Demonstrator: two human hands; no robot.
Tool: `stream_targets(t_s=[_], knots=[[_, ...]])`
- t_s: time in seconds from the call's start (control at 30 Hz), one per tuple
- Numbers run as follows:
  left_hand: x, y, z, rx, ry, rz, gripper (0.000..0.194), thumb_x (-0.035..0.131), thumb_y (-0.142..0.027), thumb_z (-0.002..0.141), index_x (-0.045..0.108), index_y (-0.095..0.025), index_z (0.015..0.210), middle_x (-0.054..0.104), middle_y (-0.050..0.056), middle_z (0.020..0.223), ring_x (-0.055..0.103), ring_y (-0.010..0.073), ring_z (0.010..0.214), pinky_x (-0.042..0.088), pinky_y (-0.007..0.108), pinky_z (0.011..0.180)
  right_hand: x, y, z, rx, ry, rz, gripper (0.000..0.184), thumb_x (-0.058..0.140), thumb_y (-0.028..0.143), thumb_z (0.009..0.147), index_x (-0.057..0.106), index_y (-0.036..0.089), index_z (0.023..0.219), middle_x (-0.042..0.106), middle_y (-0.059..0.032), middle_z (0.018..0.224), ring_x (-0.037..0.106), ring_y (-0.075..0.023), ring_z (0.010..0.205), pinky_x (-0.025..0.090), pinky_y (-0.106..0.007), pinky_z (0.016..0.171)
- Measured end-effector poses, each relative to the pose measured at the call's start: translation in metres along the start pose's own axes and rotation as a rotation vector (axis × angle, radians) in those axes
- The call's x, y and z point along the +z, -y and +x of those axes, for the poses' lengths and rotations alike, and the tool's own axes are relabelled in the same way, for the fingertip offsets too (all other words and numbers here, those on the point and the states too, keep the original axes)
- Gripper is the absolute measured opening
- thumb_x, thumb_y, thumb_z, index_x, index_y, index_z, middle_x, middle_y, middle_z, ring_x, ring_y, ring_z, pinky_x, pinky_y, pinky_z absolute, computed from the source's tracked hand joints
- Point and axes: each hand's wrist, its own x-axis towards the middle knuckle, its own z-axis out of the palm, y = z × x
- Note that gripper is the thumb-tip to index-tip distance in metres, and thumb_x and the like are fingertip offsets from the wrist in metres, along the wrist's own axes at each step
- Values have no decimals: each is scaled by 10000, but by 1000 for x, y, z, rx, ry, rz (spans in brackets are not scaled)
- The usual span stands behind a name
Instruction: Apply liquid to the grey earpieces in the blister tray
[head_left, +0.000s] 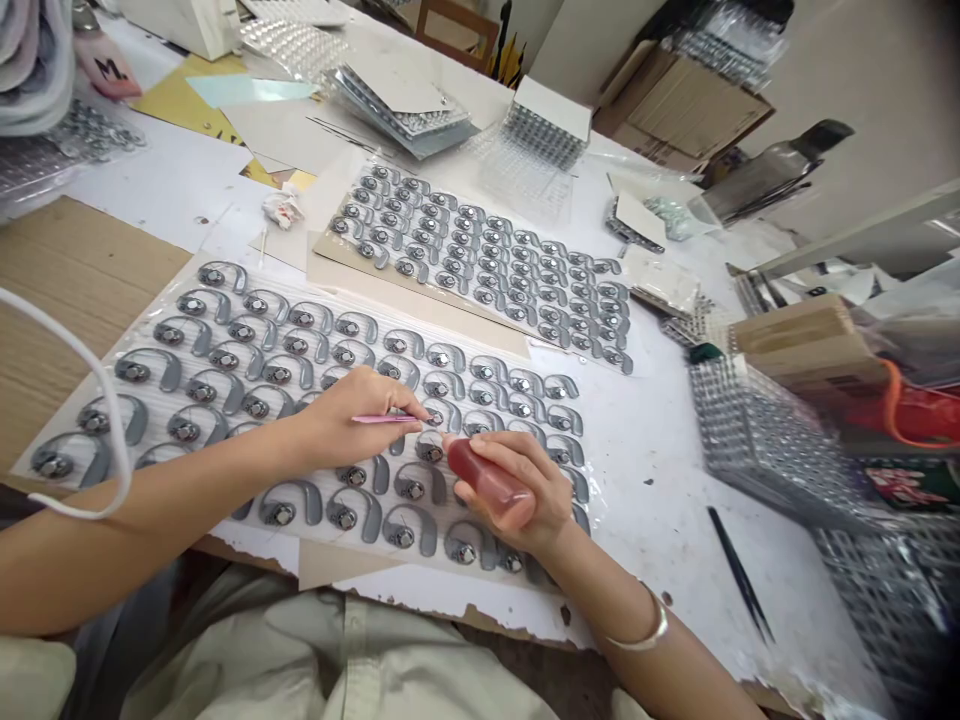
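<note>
Pink stylus (382,419) is fingertip-pinched by the left hand (352,412), a red bottle (484,476) wrapped by curled fingers of the right hand (529,490).

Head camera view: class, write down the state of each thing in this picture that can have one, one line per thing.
Left hand: pinching a pink pick.
Right hand: gripping a red bottle, tilted.
Grey ear hooks: laid in rows on a plastic sheet.
Black tweezers: lying on the white table.
Bangle: around the right wrist.
</note>
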Motion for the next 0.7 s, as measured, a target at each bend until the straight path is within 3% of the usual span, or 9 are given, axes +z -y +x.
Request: stream_targets(t_s=[0.17,0.7], knots=[[-3,-5,3,-96,25,-3,115,637,-172,792,749,-177,820,723,-3,717,643,119,630,445,181,590,1,1,1,-6,-6,-17,389,677,302,775,562,148,1114,646,-106,891,638,-182,785,582,-313,635],[-3,-3,3,-42,21,-23,133,615,-175,801,747,-176,821,722,4,727,630,113,612,426,183,573,3,-1,-3,-10,-7,-29,419,700,315,755,572,171,1127,664,-98,893,650,-184,774,584,-318,621]])
